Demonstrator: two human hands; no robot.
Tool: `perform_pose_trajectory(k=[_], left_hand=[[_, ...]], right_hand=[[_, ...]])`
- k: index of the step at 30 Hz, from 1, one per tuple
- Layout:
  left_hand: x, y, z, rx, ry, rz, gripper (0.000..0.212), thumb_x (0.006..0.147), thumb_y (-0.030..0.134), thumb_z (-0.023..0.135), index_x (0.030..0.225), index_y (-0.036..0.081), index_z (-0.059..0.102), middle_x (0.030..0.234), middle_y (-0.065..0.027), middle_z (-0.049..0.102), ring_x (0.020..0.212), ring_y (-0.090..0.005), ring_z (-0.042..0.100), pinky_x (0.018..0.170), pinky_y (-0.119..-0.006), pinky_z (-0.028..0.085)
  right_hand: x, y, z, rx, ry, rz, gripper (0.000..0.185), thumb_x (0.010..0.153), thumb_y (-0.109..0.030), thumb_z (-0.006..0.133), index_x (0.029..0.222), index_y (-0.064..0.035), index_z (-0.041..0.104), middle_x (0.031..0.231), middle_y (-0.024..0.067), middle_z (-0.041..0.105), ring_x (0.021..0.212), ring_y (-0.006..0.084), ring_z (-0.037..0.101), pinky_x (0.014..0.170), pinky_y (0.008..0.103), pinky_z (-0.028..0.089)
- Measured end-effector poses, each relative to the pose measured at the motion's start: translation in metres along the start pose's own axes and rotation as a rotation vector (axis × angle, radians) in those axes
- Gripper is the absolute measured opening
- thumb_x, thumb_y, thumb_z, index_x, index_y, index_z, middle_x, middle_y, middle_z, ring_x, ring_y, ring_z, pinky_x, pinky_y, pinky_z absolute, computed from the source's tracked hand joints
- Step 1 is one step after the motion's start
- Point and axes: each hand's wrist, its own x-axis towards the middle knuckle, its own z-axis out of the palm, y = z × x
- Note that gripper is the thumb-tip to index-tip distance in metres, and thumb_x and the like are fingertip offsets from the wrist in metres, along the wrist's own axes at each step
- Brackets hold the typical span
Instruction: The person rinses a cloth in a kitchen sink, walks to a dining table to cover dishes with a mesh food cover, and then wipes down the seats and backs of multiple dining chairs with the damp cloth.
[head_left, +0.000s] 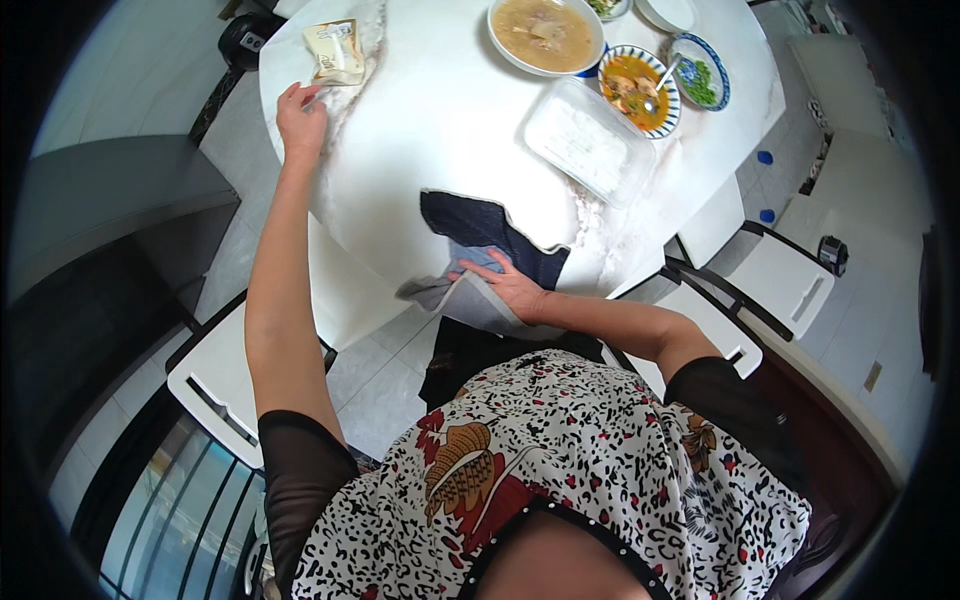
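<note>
My left hand (301, 120) is at the table's left side, fingers slightly curled and apart, just below a tissue pack (335, 52). It holds nothing. At the near edge of the marbled white table (420, 127), my right hand (506, 283) lies spread on a blue and grey cloth (487, 232). Part of the cloth is folded over and hangs at the edge. Its fingers press on the cloth; whether they grip it I cannot tell.
Toward the back right stand a large bowl of soup (546, 34), a patterned bowl of orange stew with a spoon (637, 90), a dish of chopped greens (701, 79) and a clear plastic container (589, 142). White chairs (217, 397) surround the table.
</note>
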Motion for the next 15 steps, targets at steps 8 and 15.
perform_pose_trajectory(k=[8,15], left_hand=[[-0.058,0.018,-0.016,0.122,0.04,0.103,0.031,0.068,0.002,0.054,0.095,0.012,0.064,0.124,-0.018,0.04,0.116,-0.03,0.04,0.082,-0.031,0.044],[-0.185,0.015,-0.039,-0.232,0.077,-0.094,0.029,0.073,-0.006,0.047,0.099,0.001,0.059,0.124,-0.0148,0.037,0.114,-0.0248,0.04,0.068,-0.028,0.055]], right_hand=[[-0.09,-0.023,0.004,-0.079,-0.075,0.319,0.058,0.078,-0.035,0.05,0.133,-0.0243,0.036,0.147,0.007,0.015,0.136,0.0252,0.009,0.102,0.0582,0.012],[-0.048,-0.043,0.026,0.009,-0.029,0.289,0.06,0.079,-0.03,0.047,0.136,-0.0187,0.032,0.147,0.0115,0.009,0.136,0.0299,0.004,0.104,0.0552,0.016]])
